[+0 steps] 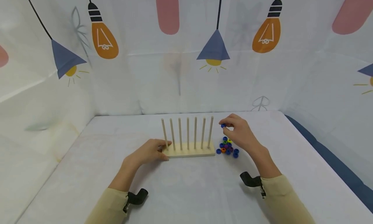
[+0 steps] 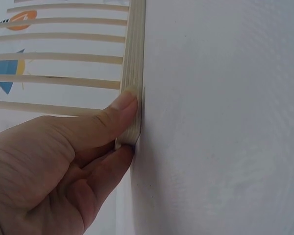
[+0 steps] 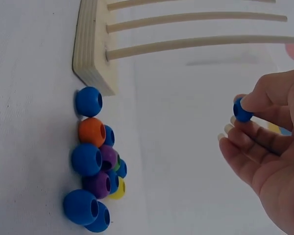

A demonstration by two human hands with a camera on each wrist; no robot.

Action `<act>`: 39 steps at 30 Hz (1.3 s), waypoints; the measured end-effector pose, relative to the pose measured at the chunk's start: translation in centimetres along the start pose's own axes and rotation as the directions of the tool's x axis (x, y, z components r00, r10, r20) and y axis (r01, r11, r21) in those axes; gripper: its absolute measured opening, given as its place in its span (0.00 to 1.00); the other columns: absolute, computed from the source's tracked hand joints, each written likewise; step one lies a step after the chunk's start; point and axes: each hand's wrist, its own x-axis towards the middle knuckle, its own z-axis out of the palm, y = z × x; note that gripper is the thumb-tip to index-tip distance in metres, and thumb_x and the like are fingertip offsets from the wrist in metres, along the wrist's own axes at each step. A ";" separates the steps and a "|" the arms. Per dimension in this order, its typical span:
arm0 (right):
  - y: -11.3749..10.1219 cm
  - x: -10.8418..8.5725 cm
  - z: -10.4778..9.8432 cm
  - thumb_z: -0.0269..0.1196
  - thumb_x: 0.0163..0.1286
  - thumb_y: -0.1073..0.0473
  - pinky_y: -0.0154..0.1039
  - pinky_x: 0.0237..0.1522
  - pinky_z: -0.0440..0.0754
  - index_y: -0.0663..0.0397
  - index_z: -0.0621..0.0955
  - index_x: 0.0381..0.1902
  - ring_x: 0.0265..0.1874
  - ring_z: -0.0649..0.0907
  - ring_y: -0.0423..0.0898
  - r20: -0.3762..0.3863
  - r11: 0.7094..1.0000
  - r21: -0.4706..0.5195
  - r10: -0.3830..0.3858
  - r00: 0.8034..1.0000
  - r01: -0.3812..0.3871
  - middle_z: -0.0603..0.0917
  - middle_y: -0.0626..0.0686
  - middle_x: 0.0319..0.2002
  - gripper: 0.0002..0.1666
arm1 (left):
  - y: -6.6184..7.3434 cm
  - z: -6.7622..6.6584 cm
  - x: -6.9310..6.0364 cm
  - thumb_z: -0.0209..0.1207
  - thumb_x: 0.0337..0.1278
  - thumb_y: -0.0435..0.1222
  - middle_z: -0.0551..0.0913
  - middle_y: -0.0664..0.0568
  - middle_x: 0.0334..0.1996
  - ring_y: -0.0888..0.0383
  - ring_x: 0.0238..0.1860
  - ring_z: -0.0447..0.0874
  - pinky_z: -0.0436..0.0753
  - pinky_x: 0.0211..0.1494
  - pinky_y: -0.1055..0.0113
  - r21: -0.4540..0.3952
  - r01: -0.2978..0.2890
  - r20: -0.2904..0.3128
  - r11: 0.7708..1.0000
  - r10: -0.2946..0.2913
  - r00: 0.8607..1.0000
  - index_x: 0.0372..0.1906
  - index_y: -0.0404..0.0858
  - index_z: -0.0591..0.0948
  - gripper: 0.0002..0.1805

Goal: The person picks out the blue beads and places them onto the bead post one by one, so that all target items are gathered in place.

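A pale wooden base (image 1: 190,152) with several upright pegs stands on the table, and all its pegs are bare. My left hand (image 1: 147,151) grips the base's left end; in the left wrist view the thumb of that hand (image 2: 63,161) presses the edge of the wooden base (image 2: 132,63). Up in the air, right of the pegs, my right hand (image 1: 240,132) pinches a blue bead (image 1: 223,125) between thumb and index finger. The right wrist view shows this blue bead (image 3: 242,110) with its hole sideways, the other fingers of the hand (image 3: 279,147) loosely bent.
Beside the base's right end lies a pile of beads, among them an orange bead (image 1: 223,150), a yellow bead (image 3: 118,188), a purple bead (image 3: 97,184) and several blue ones. A white cloth (image 1: 186,191) covers the table. Printed fabric (image 1: 157,78) hangs behind it.
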 end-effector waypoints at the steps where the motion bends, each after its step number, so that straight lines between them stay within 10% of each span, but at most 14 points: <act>1: -0.2 0.1 0.0 0.60 0.63 0.69 0.50 0.50 0.83 0.56 0.86 0.44 0.41 0.80 0.50 -0.001 1.000 0.003 -0.002 1.000 0.002 0.82 0.52 0.41 0.13 | 0.0 0.0 0.0 0.73 0.50 0.39 0.78 0.52 0.66 0.50 0.69 0.72 0.75 0.68 0.52 -0.002 -0.002 0.001 1.000 0.002 1.000 0.66 0.43 0.78 0.34; 21: -3.4 1.1 -1.4 0.63 0.65 0.68 0.46 0.53 0.84 0.55 0.86 0.46 0.41 0.82 0.44 -0.062 0.992 0.107 -0.060 0.996 0.066 0.83 0.50 0.42 0.13 | -0.1 0.1 0.1 0.73 0.50 0.39 0.77 0.50 0.66 0.50 0.70 0.71 0.73 0.70 0.50 -0.016 -0.002 0.003 1.000 0.002 1.000 0.66 0.43 0.78 0.34; 30: -4.5 1.2 -1.6 0.65 0.65 0.68 0.22 0.52 0.79 0.53 0.87 0.45 0.41 0.82 0.38 -0.145 0.981 0.151 -0.099 0.984 0.121 0.82 0.47 0.41 0.12 | 0.1 -0.1 0.0 0.73 0.50 0.38 0.77 0.48 0.66 0.47 0.71 0.70 0.72 0.71 0.49 -0.015 -0.008 0.007 1.000 0.008 1.000 0.66 0.41 0.78 0.34; 39: -4.8 1.3 -1.1 0.65 0.65 0.69 0.22 0.53 0.79 0.53 0.87 0.46 0.40 0.80 0.37 -0.184 0.967 0.215 -0.098 0.978 0.137 0.81 0.50 0.40 0.13 | 0.0 0.0 0.0 0.73 0.50 0.38 0.77 0.48 0.67 0.47 0.72 0.69 0.71 0.72 0.49 -0.013 0.007 0.006 1.000 -0.007 1.000 0.66 0.42 0.77 0.35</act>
